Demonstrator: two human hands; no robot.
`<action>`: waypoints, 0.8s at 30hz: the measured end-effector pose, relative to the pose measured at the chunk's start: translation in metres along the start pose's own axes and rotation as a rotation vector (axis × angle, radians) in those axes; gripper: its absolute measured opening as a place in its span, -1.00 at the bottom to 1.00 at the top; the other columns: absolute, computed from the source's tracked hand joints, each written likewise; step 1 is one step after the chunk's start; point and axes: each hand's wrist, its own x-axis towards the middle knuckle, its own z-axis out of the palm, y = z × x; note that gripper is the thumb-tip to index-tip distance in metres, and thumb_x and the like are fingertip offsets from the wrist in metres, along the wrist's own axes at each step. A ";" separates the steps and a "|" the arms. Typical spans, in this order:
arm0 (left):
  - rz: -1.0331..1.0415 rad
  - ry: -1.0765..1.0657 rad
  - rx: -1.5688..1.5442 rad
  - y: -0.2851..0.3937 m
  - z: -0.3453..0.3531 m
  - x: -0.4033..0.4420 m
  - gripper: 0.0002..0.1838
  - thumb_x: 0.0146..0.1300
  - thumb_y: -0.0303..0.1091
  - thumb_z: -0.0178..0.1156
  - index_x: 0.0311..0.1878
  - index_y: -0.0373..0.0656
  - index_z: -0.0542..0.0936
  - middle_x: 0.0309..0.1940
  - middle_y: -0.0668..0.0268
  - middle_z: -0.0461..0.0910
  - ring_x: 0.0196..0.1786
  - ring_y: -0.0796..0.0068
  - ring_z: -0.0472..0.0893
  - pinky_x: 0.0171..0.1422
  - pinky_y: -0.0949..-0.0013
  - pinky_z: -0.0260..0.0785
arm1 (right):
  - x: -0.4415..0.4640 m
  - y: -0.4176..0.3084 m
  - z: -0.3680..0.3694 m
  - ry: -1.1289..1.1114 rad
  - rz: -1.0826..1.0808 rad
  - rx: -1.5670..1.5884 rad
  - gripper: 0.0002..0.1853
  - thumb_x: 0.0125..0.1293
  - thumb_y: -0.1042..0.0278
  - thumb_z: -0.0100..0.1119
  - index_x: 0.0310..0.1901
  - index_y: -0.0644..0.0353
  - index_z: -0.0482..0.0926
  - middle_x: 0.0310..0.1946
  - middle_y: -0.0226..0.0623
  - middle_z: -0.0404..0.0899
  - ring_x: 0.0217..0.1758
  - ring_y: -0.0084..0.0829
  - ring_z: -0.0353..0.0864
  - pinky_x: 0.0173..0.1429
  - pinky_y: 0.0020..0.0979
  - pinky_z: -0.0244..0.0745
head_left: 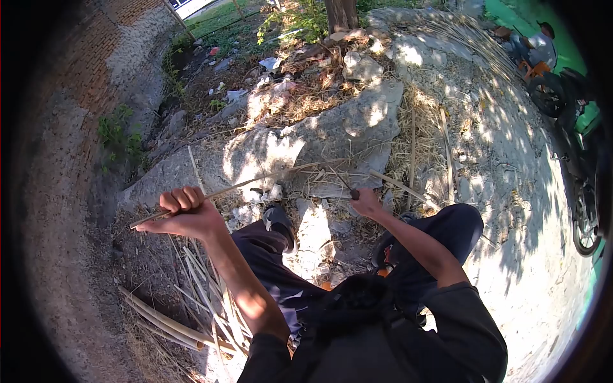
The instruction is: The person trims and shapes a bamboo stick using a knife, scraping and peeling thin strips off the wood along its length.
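My left hand is closed around one end of a long, thin bamboo strip. From the fist, the strip slants up and to the right in front of my knees, its far part thinning out over the rock. My right hand grips the dark handle of a knife. Its narrow blade points up and left toward the strip; whether the two touch I cannot tell. Beneath the strip's far part, thin shavings lie on a flat stone slab.
Split bamboo pieces are piled at my lower left, near thicker poles. Straw-like shavings cover ground ahead. A brick wall stands left, a tree trunk ahead. Motorcycles and a seated person are at right.
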 end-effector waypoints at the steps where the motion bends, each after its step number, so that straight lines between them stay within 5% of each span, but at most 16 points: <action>1: 0.019 -0.003 0.020 -0.001 0.002 0.000 -0.19 0.33 0.70 -0.37 -0.58 0.11 -0.06 -0.72 0.55 -0.19 -0.63 0.62 -0.21 -0.58 0.37 -0.39 | -0.003 -0.002 0.004 -0.008 -0.105 -0.011 -0.75 0.13 0.27 0.33 -0.31 0.33 0.65 -0.46 0.05 0.67 -0.37 0.01 0.70 -0.22 -0.05 0.53; 6: -0.014 -0.023 -0.009 -0.002 0.005 0.002 -0.18 0.30 0.71 -0.35 -0.59 0.09 -0.05 -0.71 0.55 -0.19 -0.63 0.62 -0.21 -0.56 0.36 -0.39 | -0.005 0.008 0.003 -0.042 -0.200 -0.011 -0.74 0.11 0.29 0.32 -0.28 0.32 0.67 -0.41 0.08 0.69 -0.26 0.04 0.76 -0.13 -0.03 0.56; 8: -0.014 -0.052 -0.021 -0.001 0.002 0.002 -0.18 0.30 0.72 -0.34 -0.59 0.09 -0.05 -0.71 0.54 -0.19 -0.62 0.62 -0.21 -0.55 0.36 -0.39 | 0.011 0.056 0.007 -0.063 0.069 -0.020 -0.73 0.18 0.24 0.36 -0.34 0.34 0.67 -0.53 -0.05 0.67 -0.47 -0.12 0.67 -0.28 -0.09 0.52; 15: -0.046 -0.026 -0.054 0.000 0.010 -0.006 -0.18 0.32 0.70 -0.34 -0.58 0.07 -0.04 -0.70 0.53 -0.18 -0.60 0.61 -0.21 -0.52 0.35 -0.38 | 0.011 0.044 -0.004 -0.052 0.183 -0.136 -0.71 0.22 0.23 0.35 -0.33 0.37 0.68 -0.58 -0.06 0.64 -0.46 -0.19 0.70 -0.30 -0.08 0.53; 18: -0.050 -0.036 -0.054 -0.003 0.011 -0.003 -0.18 0.33 0.69 -0.36 -0.57 0.06 -0.04 -0.70 0.53 -0.18 -0.60 0.60 -0.21 -0.52 0.34 -0.39 | 0.000 0.044 -0.003 -0.031 0.160 -0.026 -0.63 0.21 0.10 0.36 -0.40 0.34 0.65 -0.54 -0.02 0.67 -0.36 -0.08 0.76 -0.17 -0.06 0.61; 24: -0.131 -0.193 -0.077 -0.010 0.008 0.023 -0.16 0.33 0.69 -0.35 -0.57 0.01 0.08 -0.67 0.49 -0.07 -0.57 0.57 -0.10 -0.49 0.33 -0.24 | -0.002 0.048 -0.012 -0.159 0.202 0.179 -0.55 0.43 0.01 0.23 -0.44 0.27 0.56 -0.66 -0.26 0.55 -0.61 -0.39 0.60 -0.40 -0.23 0.54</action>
